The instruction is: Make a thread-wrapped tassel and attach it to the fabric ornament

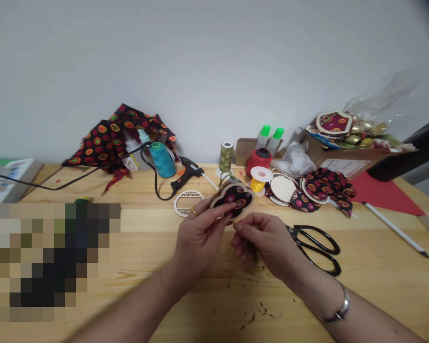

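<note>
My left hand [202, 231] grips a flower-shaped wooden ornament [238, 197] faced with dark patterned fabric, tilted up above the table. Pinched fingers of my right hand [260, 238] are at the ornament's lower edge, on a thin yellow thread [237, 220]. Behind the ornament stand a yellow thread spool [259, 180] and an olive thread spool [226, 157]. Black-handled scissors [320, 243] lie to the right, their blades partly hidden by my right hand. A round wooden lattice frame [186, 202] rests just left of the ornament.
A glue gun [188, 174] trails a black cord near a teal thread cone [163, 159]. Patterned cloth [107, 138] is heaped at back left. Fabric-covered pieces [316, 188], a filled cardboard box [343, 159] and a white pencil [396, 230] are right. Dark scraps [250, 321] dot the table front.
</note>
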`<state>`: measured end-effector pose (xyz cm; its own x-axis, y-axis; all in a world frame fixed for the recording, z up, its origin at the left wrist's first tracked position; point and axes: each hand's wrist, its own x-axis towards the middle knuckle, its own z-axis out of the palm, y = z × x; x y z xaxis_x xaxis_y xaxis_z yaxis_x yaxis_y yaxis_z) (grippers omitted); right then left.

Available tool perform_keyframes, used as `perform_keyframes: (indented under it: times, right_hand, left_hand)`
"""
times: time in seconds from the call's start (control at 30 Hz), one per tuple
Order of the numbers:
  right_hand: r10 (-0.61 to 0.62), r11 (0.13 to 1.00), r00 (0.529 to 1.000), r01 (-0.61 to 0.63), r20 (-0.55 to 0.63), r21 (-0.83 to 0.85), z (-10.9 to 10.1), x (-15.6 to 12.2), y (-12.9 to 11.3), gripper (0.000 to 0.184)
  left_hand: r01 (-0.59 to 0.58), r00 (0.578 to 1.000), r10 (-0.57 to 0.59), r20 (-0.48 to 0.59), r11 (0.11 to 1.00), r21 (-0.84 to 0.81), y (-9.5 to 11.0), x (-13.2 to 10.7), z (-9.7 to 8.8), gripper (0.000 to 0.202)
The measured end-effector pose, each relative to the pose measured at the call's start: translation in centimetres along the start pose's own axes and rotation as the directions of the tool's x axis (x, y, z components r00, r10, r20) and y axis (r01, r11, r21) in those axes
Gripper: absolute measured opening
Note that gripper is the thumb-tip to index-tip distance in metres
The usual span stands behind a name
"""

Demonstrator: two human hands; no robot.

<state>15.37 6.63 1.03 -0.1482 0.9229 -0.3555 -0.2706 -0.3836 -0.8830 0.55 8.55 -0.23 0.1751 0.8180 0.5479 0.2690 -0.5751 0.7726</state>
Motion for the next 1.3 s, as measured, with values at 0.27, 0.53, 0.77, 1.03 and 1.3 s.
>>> perform_keyframes:
  times: [0.27,0.53,0.77,1.03,1.3]
  right_hand:
    - [0.020,1.000,1.000,-0.020,-0.001,-0.007,0.02,0.16,0.14,0.027]
    - [0.020,1.000,1.000,-0.020,0.012,-0.023,-0.04,0.20,0.30,0.027]
    - [0.032,0.999,0.999,-0.032,0.005,-0.038,-0.11,0.17,0.29,0.029]
    - [0.040,0.999,0.999,-0.040,0.012,-0.032,-0.07,0.22,0.32,0.028]
    - [0.050,0.998,0.998,-0.049,0.024,-0.045,-0.04,0.36,0.25,0.027]
  left_hand:
    - [-0.014,1.000,0.013,0.009,1.000,0.024,0.28,0.00,0.02,0.033]
    - [0.000,1.000,0.000,0.000,1.000,-0.006,0.22,-0.03,0.04,0.030]
    - [0.013,1.000,-0.013,-0.002,1.000,-0.013,0.17,-0.02,0.10,0.030]
    - [0.094,0.996,-0.094,0.003,0.996,-0.010,0.34,-0.04,-0.10,0.027]
    - [0.338,0.940,-0.340,0.010,0.930,-0.144,0.39,0.08,0.00,0.022]
